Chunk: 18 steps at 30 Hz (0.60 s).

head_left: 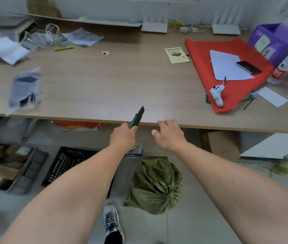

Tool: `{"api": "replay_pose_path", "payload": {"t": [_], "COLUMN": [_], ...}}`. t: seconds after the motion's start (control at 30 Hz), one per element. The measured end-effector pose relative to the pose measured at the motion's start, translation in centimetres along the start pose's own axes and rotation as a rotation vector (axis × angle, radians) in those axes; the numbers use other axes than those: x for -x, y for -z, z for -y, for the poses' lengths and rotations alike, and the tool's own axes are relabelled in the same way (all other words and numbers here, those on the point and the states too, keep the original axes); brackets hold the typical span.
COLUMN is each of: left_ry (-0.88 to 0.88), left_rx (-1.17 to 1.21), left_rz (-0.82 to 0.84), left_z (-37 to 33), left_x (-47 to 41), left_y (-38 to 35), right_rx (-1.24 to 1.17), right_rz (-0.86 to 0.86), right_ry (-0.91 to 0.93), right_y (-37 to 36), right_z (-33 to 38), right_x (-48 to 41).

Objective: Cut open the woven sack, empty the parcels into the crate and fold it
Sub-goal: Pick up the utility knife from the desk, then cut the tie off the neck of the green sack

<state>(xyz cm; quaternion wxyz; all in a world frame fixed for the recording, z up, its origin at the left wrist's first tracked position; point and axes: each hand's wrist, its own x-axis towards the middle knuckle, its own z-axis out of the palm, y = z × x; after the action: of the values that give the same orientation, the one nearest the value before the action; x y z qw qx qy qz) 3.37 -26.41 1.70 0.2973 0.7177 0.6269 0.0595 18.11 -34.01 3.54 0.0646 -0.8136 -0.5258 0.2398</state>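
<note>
One olive-green woven sack (155, 185) (mouth bunched, tied) sits on the floor; left hand (123, 136) grips a utility knife (137, 117), right hand (170, 134) spread.

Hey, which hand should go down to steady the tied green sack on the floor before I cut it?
Right. The right hand is empty and open, roughly above the green sack, while the left hand is gripping the utility knife.
</note>
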Motion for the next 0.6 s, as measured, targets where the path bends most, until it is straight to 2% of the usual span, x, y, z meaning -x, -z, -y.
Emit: {"api": "replay_pose_path", "payload": {"t": [0.27, 0.6], "left_ry": [0.076, 0.111], "left_rx": [-0.013, 0.01], "left_rz": [0.008, 0.074], "left_z": [2.1, 12.6], "left_x": [5.1, 5.8], "left_y": [-4.1, -14.1], "right_rx": [-0.069, -0.071], "right_rz": [0.091, 0.195], "right_ry": [-0.1, -0.361], "right_y": [-3.6, -17.8], "right_z": [-4.5, -10.3], "right_x": [4.5, 4.0]}}
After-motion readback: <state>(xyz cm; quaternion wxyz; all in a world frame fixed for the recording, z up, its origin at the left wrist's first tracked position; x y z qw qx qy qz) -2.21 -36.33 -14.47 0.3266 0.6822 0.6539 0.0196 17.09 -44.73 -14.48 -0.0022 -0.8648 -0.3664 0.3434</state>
